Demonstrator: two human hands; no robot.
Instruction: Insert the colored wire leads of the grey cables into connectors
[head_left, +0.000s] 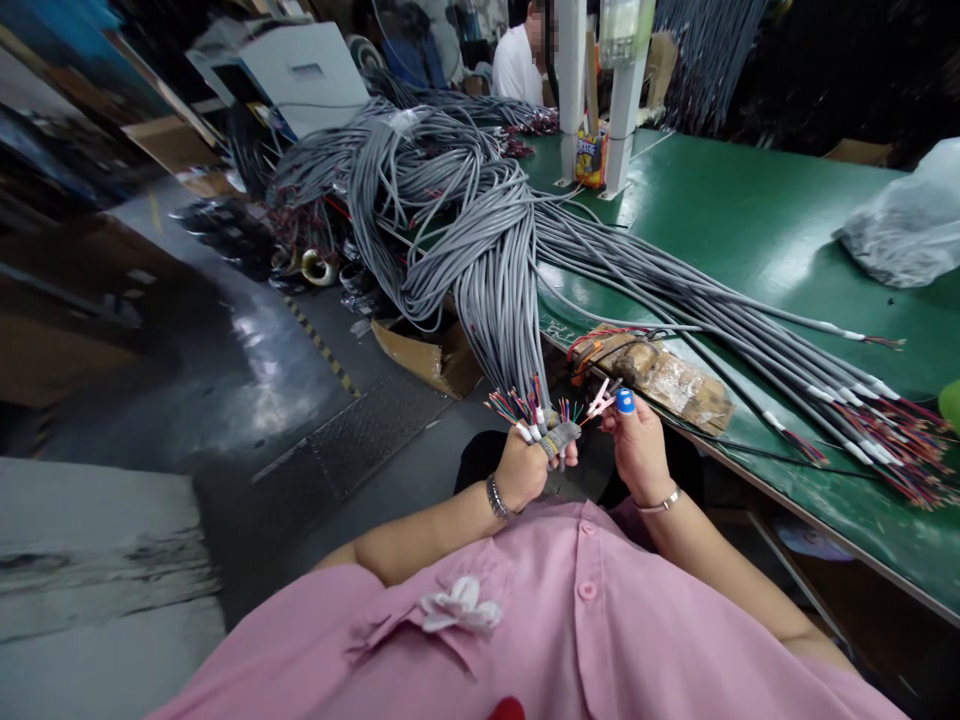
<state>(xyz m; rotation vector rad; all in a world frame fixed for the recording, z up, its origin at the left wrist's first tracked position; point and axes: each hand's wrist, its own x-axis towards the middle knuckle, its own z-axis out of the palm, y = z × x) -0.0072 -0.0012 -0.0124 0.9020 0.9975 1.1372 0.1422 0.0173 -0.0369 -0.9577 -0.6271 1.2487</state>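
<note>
At left, an open cardboard carton (412,357) is seen below the edge of the green-topped workbench (712,200). Beside it, a thick hank of grey multi-core cables (495,270) is draped over that edge, its ends being gathered in the left hand (525,468). The fingers are closed around these ends, from which slender conductors (512,405) are fanned out in red, blue, green and other colours; pale sleeves (524,432) are fitted near some tips. A grey, yellow-banded finger cover (561,437) is worn on this hand. Just to the right, a pale pink pincer-like tool (601,398) is pinched between thumb and fingers of the right hand (636,445), on which a blue thumb cap (625,401) is worn; whether a conductor is gripped by the tool cannot be told. The step is judged to be work on single conductors; a steady bundle and careful placing of the tool's tip are called for. Farther right, more grey cables (750,340) are laid across the bench, their coloured cores exposed.
</note>
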